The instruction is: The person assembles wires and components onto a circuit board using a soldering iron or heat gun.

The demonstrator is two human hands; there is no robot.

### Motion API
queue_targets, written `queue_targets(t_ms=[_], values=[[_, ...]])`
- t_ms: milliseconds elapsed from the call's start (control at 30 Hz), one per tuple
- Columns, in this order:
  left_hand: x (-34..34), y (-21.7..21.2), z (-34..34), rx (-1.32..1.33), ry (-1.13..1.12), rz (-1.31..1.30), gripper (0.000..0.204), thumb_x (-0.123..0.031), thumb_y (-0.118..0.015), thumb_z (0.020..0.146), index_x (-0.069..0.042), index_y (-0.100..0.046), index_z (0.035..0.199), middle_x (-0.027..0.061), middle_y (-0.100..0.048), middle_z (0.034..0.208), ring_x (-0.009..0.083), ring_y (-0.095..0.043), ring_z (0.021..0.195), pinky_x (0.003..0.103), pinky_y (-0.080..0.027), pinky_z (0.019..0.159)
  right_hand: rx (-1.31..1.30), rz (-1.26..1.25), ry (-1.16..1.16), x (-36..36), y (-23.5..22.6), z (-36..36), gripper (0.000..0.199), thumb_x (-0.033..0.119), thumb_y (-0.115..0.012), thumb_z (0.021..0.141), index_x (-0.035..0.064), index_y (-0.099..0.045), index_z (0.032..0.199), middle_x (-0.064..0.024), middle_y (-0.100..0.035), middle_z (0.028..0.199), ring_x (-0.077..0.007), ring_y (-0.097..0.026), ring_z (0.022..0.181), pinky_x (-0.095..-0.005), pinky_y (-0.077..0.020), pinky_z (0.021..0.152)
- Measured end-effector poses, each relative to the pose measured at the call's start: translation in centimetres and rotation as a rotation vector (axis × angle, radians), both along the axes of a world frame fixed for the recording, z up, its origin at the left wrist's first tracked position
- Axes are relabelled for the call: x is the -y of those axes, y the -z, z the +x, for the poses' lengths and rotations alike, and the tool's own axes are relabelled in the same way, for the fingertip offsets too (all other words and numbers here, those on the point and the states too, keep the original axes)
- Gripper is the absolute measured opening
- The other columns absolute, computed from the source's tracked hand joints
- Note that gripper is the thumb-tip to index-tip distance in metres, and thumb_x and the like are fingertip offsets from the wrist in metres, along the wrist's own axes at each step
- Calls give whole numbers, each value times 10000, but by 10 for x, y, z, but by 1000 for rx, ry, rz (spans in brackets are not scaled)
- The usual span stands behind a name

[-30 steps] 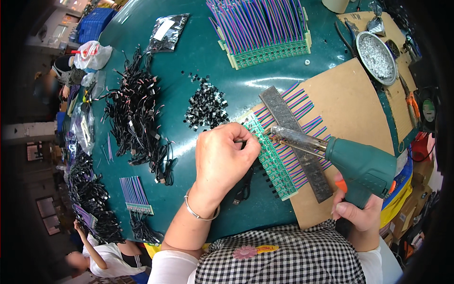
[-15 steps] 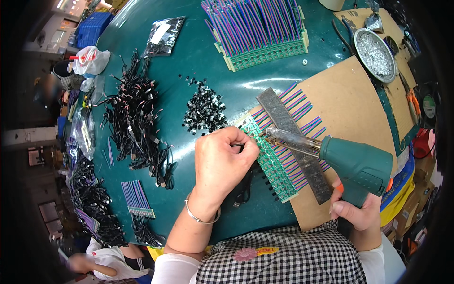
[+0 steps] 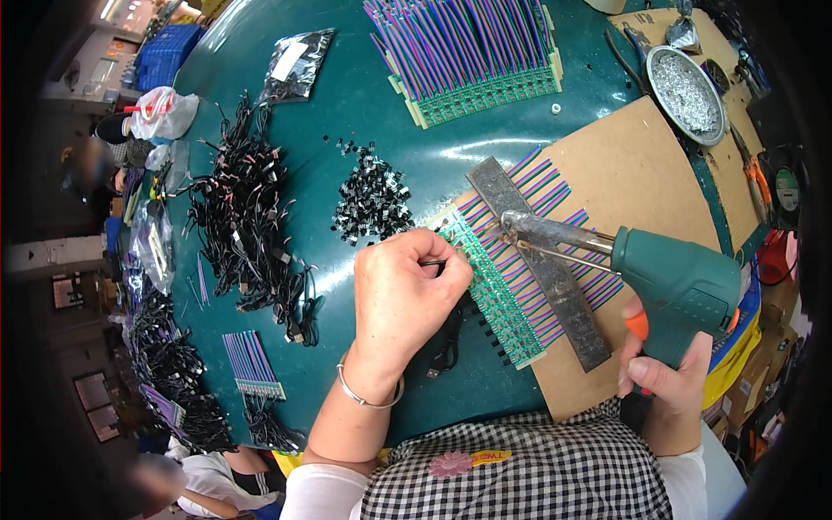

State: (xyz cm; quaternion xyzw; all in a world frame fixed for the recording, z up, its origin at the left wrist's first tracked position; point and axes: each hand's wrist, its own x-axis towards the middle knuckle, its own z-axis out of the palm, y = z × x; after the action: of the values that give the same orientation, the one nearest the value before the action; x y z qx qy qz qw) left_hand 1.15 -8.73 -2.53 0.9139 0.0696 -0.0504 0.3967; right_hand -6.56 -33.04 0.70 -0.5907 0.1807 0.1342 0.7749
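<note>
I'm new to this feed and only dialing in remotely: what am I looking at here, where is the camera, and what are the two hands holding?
There is no machine here: a person works with bare hands, and the camera sits on their head looking down, so edges bend toward the rim. The right hand grips a green soldering gun, its metal tip on a strip of green circuit boards with purple and green wires, weighted by a grey metal bar on a cardboard sheet. The left hand pinches a small dark part against that strip. Around them on the green table lie black connectors, black cables, another wired board set and a metal bowl.
</note>
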Motion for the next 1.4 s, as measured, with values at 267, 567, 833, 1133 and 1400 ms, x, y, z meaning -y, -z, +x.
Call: queue_targets(t_ms=[267, 567, 833, 1133, 1400], values=[[1, -3, 0, 6, 4, 1, 60, -60, -627, 628, -9, -603, 608, 72, -557, 501, 111, -521, 423, 239, -405, 445, 25, -12, 2, 4, 5, -9, 651, 32, -717, 626, -102, -359, 1152, -227, -509, 1057, -190, -572, 516, -256, -489, 382], [-3, -2, -3, -35, -4, -55, 104, -93, -669, 665, -4, -623, 638, 61, -569, 503, 81, -513, 427, 226, -404, 448, 12, -30, -70, 5, -1, -10, 529, 3, -701, 650, -94, -443, 1102, -173, -569, 919, -162, -574, 556, -250, -484, 461], [-8, 0, 1, -75, 78, -65, 116, -65, -689, 713, 11, -614, 669, -24, -562, 558, -12, -428, 494, 159, -336, 435, 30, -51, -130, 2, -1, -8, 414, -36, -671, 672, -79, -505, 1049, -109, -600, 784, -133, -575, 612, -246, -483, 552], [-9, 2, 1, -102, 73, -128, 107, -44, -681, 710, 11, -603, 662, -35, -563, 577, -19, -429, 510, 150, -330, 444, 3, -56, -192, 5, 5, -9, 345, -45, -664, 676, -56, -508, 983, -81, -576, 700, -131, -561, 587, -236, -465, 527], [-8, 2, 2, -97, 56, -155, 103, -25, -675, 708, 8, -598, 648, -41, -549, 574, -22, -411, 509, 147, -317, 443, -18, -23, 33, 2, 3, -8, 722, 55, -703, 604, -75, -310, 1195, -226, -487, 1046, -179, -541, 477, -248, -472, 360]])
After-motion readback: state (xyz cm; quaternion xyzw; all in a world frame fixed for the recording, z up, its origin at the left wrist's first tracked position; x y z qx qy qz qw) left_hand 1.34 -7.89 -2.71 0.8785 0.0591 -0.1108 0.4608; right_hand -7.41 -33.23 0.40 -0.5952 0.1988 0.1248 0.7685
